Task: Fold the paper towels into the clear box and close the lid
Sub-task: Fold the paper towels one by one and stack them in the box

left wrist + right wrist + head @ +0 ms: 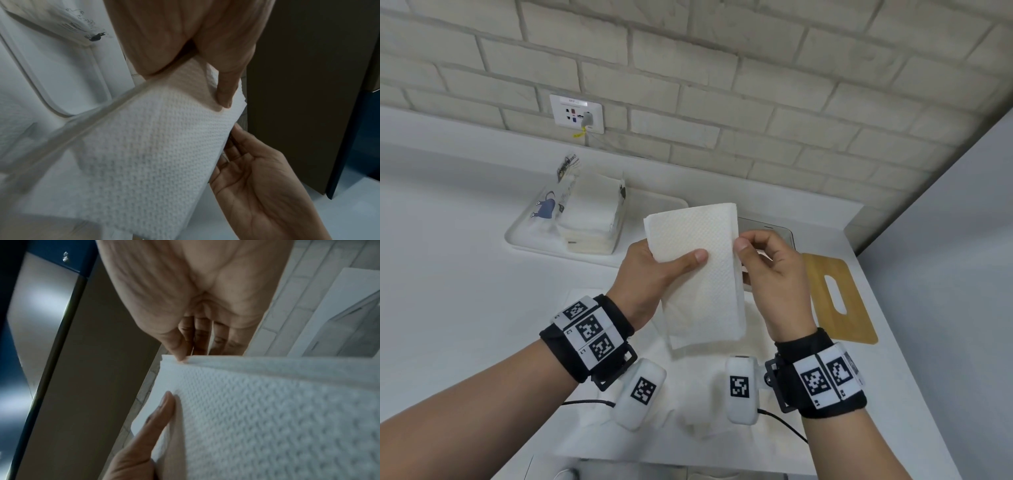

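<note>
I hold a folded white paper towel (698, 274) upright above the counter with both hands. My left hand (681, 262) grips its left side, thumb laid across the front and fingers behind. My right hand (744, 250) pinches the right edge between thumb and fingertips. The left wrist view shows the towel (154, 154) under my left thumb (224, 91). In the right wrist view, my right fingertips (185, 353) nip the towel's (267, 410) top edge. The clear box (780, 233) sits behind my right hand, mostly hidden. Its wooden lid (835, 294) lies flat at the right.
An opened pack of paper towels (585, 212) rests on a white tray (524, 236) at the back left. More white towel (688, 404) lies spread on the counter beneath my wrists. A brick wall with a socket (577, 113) stands behind; a grey wall bounds the right.
</note>
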Available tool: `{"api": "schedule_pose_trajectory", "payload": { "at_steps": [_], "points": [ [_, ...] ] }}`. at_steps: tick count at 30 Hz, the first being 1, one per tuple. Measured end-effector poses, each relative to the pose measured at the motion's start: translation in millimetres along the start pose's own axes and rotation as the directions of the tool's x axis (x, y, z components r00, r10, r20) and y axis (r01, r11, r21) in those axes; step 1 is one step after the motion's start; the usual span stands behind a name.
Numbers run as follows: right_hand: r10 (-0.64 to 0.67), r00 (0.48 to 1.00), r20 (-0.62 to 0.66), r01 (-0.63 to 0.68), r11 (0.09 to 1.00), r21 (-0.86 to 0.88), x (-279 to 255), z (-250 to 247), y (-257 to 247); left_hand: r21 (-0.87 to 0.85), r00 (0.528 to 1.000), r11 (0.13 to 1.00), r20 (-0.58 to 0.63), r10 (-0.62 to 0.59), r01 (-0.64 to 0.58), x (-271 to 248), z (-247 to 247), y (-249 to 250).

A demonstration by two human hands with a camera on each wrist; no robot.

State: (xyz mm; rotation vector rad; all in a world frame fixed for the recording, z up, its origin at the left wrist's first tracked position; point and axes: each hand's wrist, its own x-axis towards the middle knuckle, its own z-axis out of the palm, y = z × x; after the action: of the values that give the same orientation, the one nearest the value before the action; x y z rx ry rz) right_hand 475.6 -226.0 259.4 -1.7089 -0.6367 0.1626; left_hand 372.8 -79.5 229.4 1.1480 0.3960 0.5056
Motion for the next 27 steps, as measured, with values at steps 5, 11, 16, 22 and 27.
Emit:
{"api": "schedule_pose_trajectory", "payload": {
  "at_steps": [5,11,16,22,27],
  "points": [
    [0.029,0.997,0.072,-0.027,0.999,-0.025,0.9,4.7,-3.3,-0.013,1.000,1.000,-0.002,-0.004,0.004,1.2,-0.1,-0.6],
    [0.074,0.993,0.088,-0.073,0.997,-0.017,4.6,4.5,-2.9,-0.018,1.000,1.000,0.000,-0.014,0.014,1.3,-2.7,-0.2],
    [0.056,0.993,0.108,-0.063,0.996,0.069,1.1,8.3,-5.9,-0.029,1.000,1.000,0.002,-0.007,0.007,1.4,-2.9,0.2],
    [-0.026,0.995,0.091,0.025,1.000,0.008,-0.7,13.4,-3.9,-0.035,1.000,0.999,-0.010,0.000,-0.001,2.7,0.7,1.5],
    [-0.075,0.995,-0.072,0.081,0.993,0.091,1.0,10.5,-2.0,-0.057,0.999,0.998,-0.023,-0.031,0.030,3.9,0.9,2.5]
  ]
}}
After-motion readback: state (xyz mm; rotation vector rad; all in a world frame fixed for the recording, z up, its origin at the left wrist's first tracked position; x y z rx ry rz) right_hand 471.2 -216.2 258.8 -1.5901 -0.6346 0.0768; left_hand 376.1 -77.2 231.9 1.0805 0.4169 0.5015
